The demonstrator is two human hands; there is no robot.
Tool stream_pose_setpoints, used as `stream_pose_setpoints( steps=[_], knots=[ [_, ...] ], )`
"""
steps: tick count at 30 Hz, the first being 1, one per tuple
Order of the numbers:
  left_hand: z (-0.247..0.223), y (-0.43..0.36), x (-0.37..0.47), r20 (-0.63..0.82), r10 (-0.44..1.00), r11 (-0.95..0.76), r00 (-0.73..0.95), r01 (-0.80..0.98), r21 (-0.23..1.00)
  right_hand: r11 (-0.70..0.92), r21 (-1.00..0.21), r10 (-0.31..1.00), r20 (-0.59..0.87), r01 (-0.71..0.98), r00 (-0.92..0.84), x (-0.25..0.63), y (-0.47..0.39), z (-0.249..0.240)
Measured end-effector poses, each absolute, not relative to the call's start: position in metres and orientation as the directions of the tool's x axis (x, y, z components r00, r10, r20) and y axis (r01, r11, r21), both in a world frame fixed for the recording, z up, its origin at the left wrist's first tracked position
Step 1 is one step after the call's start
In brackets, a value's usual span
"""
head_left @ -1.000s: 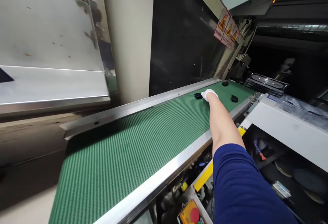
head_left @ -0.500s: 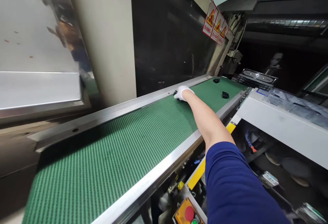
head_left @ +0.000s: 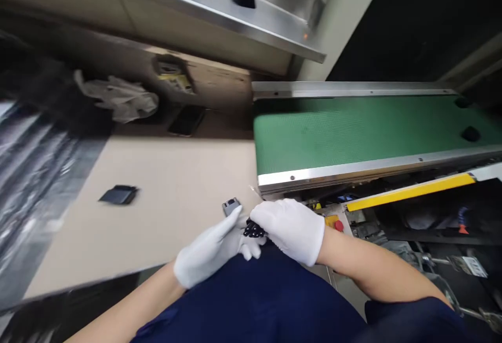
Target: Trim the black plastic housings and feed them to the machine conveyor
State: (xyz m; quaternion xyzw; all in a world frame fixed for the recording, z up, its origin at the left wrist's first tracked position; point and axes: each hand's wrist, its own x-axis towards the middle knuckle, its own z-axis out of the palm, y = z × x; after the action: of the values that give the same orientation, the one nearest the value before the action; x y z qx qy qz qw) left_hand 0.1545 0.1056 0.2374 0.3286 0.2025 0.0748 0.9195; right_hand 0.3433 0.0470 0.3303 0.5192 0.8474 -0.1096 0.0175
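Gripped in the fingers of my white-gloved right hand [head_left: 292,229] is a small glossy black plastic part [head_left: 254,229] with a knobbly end. My left hand [head_left: 214,249], also gloved, is beside and partly under that part, thumb stretched out and fingers apart. Whether its fingers touch the part, I cannot tell. Just beyond the left thumb is a small grey-and-black piece [head_left: 231,206], seemingly on the tabletop. Farther left on the beige table [head_left: 172,175] lies a flat black part [head_left: 118,195].
A green conveyor belt [head_left: 353,128] with metal side rails runs to the right, carrying two black pieces [head_left: 470,134] at its far end. Along the back are a crumpled cloth [head_left: 121,100], a dark phone-like slab [head_left: 187,120] and a metal shelf [head_left: 274,29] with black parts.
My view has swung left from the conveyor to the table. My right hand has drawn back from the belt to my body with a black part, and my left hand has come into view.
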Motion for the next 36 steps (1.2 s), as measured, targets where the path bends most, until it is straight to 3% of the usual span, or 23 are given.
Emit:
stream_pose_setpoints(
  steps=[3,10,12,14,16,18,20,25,30,36],
  knots=[
    [0.219,0.104,0.131,-0.37,0.291,0.857,0.882,-0.068,0.511,0.416,-0.237,0.874,-0.162,0.878,-0.458,0.303,0.053,0.291],
    [0.218,0.114,0.082,-0.303,0.448,0.745,0.841,-0.163,0.647,0.438,-0.632,0.844,0.044,0.639,-0.535,0.267,0.054,0.28],
    [0.227,0.118,0.072,-0.285,0.451,0.701,0.846,-0.138,0.699,0.413,-0.714,0.882,0.158,0.565,-0.444,0.266,0.05,0.275],
    [0.236,0.119,0.065,-0.277,0.465,0.658,0.841,-0.119,0.743,0.3,-0.743,0.953,0.197,0.598,-0.232,0.273,0.049,0.261],
    [0.246,0.119,0.058,-0.291,0.477,0.639,0.829,-0.1,0.763,0.059,-0.664,0.998,0.045,0.745,-0.039,0.285,0.055,0.239],
    [0.255,0.118,0.052,-0.32,0.479,0.64,0.817,-0.075,0.765,-0.163,-0.455,0.98,-0.174,0.875,0.092,0.3,0.068,0.211],
    [0.262,0.118,0.047,-0.344,0.467,0.651,0.815,-0.053,0.757,-0.281,-0.264,0.928,-0.321,0.923,0.19,0.315,0.084,0.185],
    [0.276,0.117,0.041,-0.358,0.465,0.667,0.81,-0.055,0.743,-0.497,-0.001,0.785,-0.428,0.868,0.449,0.334,0.112,0.142],
    [0.283,0.117,0.039,-0.359,0.484,0.641,0.798,-0.044,0.767,-0.517,0.1,0.736,-0.456,0.85,0.501,0.335,0.118,0.127],
    [0.283,0.118,0.042,-0.358,0.476,0.647,0.803,-0.044,0.762,-0.45,0.078,0.771,-0.468,0.89,0.431,0.333,0.115,0.131]
  ],
)
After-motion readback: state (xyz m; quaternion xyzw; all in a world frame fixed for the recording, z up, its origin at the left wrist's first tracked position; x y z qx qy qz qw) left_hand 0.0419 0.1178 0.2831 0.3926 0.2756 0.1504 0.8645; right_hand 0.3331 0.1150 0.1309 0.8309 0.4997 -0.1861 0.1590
